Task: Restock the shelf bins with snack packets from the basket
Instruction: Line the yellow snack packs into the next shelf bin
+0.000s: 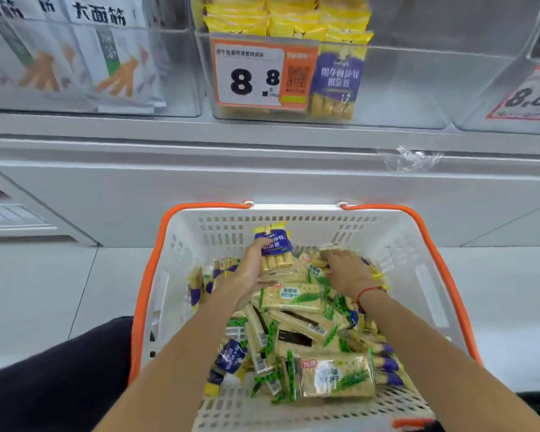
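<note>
A white basket (pixel 399 244) with orange handles sits in front of me, full of snack packets. My left hand (pixel 250 272) grips a yellow and purple egg-roll packet (pixel 273 244), held upright above the pile. My right hand (pixel 346 272) reaches into the far right of the heap, fingers curled on another yellow packet (pixel 321 255). Green cracker packets (pixel 293 296) lie across the middle. On the shelf above, a clear bin (pixel 402 88) holds the same yellow and purple packets (pixel 335 79) on its left side.
A price tag reading 8.8 (pixel 250 74) hangs on the clear bin's front. The bin to the left (pixel 175 73) holds white packets (pixel 116 57). A further bin with a price tag (pixel 530 95) is at the right. The grey shelf ledge (pixel 262 141) runs between bins and basket.
</note>
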The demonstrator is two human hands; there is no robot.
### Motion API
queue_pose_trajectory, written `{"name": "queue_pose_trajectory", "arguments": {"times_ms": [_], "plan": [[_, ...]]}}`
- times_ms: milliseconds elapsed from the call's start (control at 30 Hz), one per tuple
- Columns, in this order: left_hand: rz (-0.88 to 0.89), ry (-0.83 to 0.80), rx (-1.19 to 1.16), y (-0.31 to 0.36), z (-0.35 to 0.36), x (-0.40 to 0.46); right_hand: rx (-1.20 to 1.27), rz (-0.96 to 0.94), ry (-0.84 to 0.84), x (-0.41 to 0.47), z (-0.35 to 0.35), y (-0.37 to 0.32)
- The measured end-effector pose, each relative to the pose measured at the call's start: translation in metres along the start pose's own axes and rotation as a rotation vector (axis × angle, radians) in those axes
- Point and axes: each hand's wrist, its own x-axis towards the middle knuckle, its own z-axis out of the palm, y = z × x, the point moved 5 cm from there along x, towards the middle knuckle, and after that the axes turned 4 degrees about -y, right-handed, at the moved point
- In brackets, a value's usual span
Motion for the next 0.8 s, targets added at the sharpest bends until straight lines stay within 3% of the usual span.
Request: {"name": "queue_pose_trajectory", "arguments": {"times_ms": [100, 200, 500, 700, 800], "plan": [[-0.004, 0.016, -0.046, -0.001, -0.005, 0.003, -0.069, -0.009, 0.107, 0.003, -0.002, 0.0], [0.012, 0.031, -0.036, 0.002, -0.007, 0.004, 0.049, -0.067, 0.081, -0.001, -0.012, 0.001], [0.191, 0.073, 0.139, 0.059, 0.006, -0.053, 1.207, 0.091, -0.187, -0.052, -0.092, 0.005], [0.361, 0.066, 0.357, 0.121, 0.029, -0.111, 1.29, -0.278, -0.298, -0.112, -0.184, -0.014], [0.39, 0.009, 0.411, 0.148, 0.037, -0.131, 1.25, -0.344, -0.292, -0.14, -0.22, -0.016]]}}
